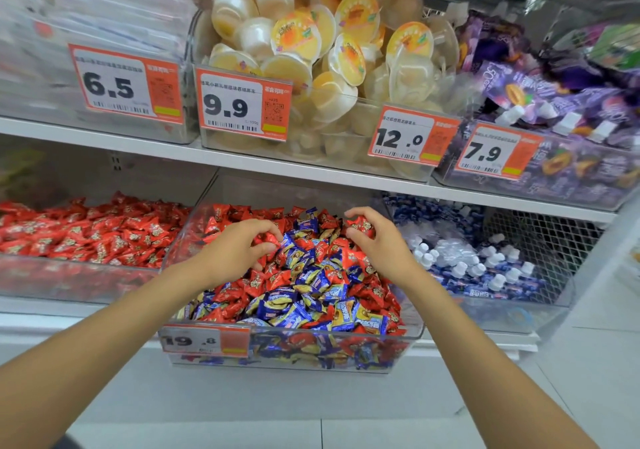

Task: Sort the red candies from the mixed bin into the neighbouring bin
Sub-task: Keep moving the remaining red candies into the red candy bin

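— Whereabouts is the neighbouring bin (69,279) found, reckoned from the hands?
— Leftward. It is set just beside the mixed bin (398,348), wall against wall, and is seen heaped with red wrappers only. The left hand (239,251) is placed nearer to it. For the right hand (379,244), most of the mixed bin's width would have to be crossed.
— And what is held?
— A red candy (266,239) is pinched between the thumb and curled fingers of the left hand, towards the back of the mixed bin. The other red candy (362,225) appears to be nipped between the thumb and bent forefinger of the right hand, though the contact is not sharply shown.
— How may the red candies be described?
— Small crinkled foil packets, red with a pale gold print. They are scattered at all angles among blue candies (277,306), so no shared long axis can be given.
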Motion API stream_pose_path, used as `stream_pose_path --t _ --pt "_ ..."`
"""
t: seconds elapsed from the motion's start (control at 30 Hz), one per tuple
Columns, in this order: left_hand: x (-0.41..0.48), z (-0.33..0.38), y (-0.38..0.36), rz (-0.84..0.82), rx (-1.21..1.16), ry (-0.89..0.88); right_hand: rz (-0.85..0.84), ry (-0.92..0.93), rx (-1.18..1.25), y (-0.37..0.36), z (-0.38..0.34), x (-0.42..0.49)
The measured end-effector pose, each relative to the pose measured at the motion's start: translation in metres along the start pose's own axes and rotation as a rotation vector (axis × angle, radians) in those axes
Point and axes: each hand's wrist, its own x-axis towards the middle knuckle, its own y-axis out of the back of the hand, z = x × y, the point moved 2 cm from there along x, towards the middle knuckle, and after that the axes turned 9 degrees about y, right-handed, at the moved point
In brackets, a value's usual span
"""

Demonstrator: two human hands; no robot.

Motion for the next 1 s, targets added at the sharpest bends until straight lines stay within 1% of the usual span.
stream_pose_path --t 0.1,0.27,0.33,0.47,0.5,0.57,0.67,0.77,0.9,1.0 --pt "0.002 0.004 -0.014 -0.053 0.135 -0.04 -0.021 -0.006 -0.047 -0.002 0.001 -0.001" --pt "0.001 -0.004 -0.028 -0.167 0.273 -0.011 -0.087 0.015 -0.026 -0.007 -0.005 -0.008" --pt "0.002 -0.01 -0.028 -0.198 0.359 -0.024 -0.171 0.041 -0.037 -0.013 -0.007 -0.013" --pt "0.004 -0.012 -0.026 -0.188 0.361 -0.069 -0.406 0.116 -0.299 -0.029 -0.001 -0.03" --pt "0.003 -0.011 -0.025 -0.181 0.361 -0.078 -0.422 0.134 -0.344 -0.032 -0.001 -0.033" --pt "0.001 -0.01 -0.024 -0.144 0.353 -0.09 -0.397 0.136 -0.356 -0.035 -0.001 -0.034" --pt "-0.002 -0.007 -0.022 -0.051 0.347 -0.096 -0.327 0.106 -0.27 -0.029 -0.006 -0.031" --pt "-0.002 -0.002 -0.019 0.046 0.265 -0.118 -0.261 0.042 -0.076 -0.021 -0.009 -0.027" --pt "0.002 0.004 -0.016 0.043 0.115 -0.129 -0.254 0.0 0.108 -0.012 -0.015 -0.022" --pt "0.011 0.006 -0.019 0.053 0.112 -0.141 -0.247 -0.04 0.195 -0.005 -0.016 -0.02"
